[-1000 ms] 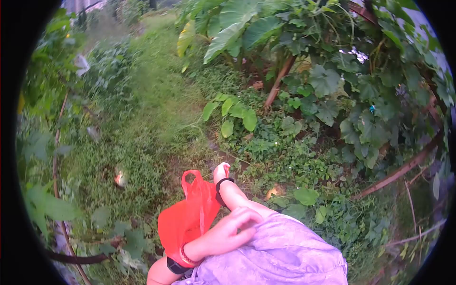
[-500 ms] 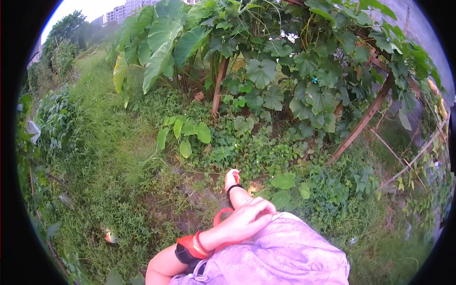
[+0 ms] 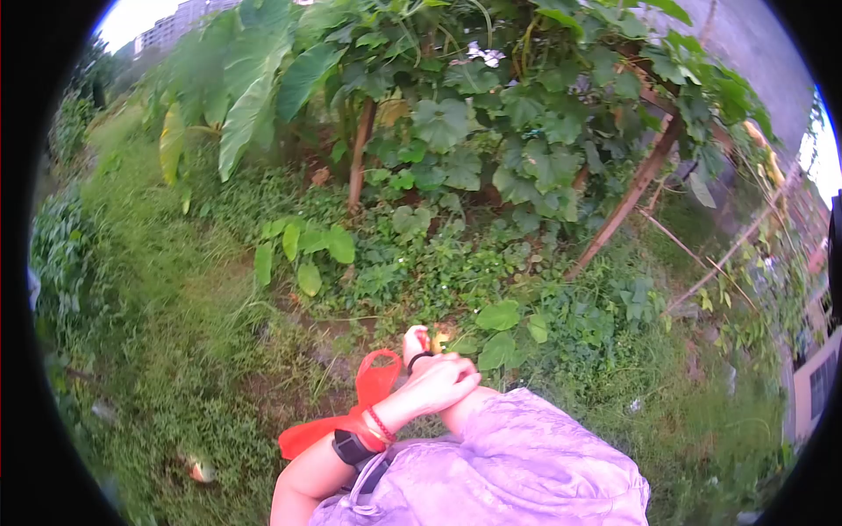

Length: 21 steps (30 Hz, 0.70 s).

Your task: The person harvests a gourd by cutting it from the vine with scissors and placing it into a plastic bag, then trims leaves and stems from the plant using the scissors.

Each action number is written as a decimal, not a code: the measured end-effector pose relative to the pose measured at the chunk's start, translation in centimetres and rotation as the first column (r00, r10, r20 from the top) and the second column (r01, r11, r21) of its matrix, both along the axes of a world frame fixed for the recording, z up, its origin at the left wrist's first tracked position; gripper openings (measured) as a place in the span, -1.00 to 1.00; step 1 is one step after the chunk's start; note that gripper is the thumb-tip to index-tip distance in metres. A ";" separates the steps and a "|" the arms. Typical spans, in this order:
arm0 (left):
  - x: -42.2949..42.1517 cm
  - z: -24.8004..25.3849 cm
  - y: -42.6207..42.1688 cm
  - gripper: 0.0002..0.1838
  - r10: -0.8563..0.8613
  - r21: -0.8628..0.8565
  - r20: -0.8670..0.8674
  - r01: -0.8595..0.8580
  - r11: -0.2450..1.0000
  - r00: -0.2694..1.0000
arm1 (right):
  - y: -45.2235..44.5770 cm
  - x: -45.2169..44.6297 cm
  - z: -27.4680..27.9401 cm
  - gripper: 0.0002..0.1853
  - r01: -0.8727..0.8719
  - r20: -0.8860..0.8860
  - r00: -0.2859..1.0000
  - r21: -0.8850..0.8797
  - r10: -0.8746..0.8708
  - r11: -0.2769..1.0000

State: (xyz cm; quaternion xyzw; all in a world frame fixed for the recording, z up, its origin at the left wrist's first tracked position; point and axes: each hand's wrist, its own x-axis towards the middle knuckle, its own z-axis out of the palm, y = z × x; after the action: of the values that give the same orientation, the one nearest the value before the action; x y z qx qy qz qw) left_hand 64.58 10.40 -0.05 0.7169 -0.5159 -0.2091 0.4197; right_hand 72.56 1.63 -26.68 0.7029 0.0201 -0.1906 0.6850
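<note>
Filling the far side are leafy vines (image 3: 526, 131); near side, a purple garment (image 3: 526, 465), then a red bag (image 3: 303, 434) hooked on the left forearm. Left hand (image 3: 441, 383) crosses the other arm, fingers loosely half open. Right hand (image 3: 416, 340) is farther out, can't tell its grip tbh.

I see a bldg. (image 3: 175, 28) far off, top L; nearer me, a lg.-leaved plant (image 3: 254, 110) w/ a yellowish leaf (image 3: 172, 145). Ctr. to R, vines (image 3: 535, 162) hang around a near-upright post (image 3: 360, 158) & a leaning post (image 3: 624, 209). Grass (image 3: 145, 263) on my L; a pale, reddish obj. (image 3: 202, 472) lies low there, too blurry to ID.
</note>
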 end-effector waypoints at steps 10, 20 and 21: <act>-1.2 3.3 1.9 -0.77 -0.309 -0.345 -0.292 0.202 0.917 0.905 | -0.7 -0.8 -0.2 -0.92 0.115 -0.017 0.993 0.129 -0.114 0.985; 0.2 0.2 2.7 -0.75 -0.221 -0.157 -0.114 0.202 0.967 0.969 | -0.7 -0.8 -0.3 -0.88 0.155 -0.060 0.987 0.169 -0.146 0.973; 0.4 0.8 3.3 -0.75 -0.224 -0.093 -0.169 0.211 0.973 0.960 | -0.4 -0.7 -0.3 -0.87 0.152 -0.062 0.988 0.171 -0.144 0.973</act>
State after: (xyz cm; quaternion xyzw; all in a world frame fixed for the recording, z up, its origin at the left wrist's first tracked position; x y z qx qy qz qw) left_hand 65.01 13.65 0.75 0.6183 -0.5593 -0.2981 0.4647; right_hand 71.87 1.21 -27.00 0.7549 0.0011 -0.2559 0.6038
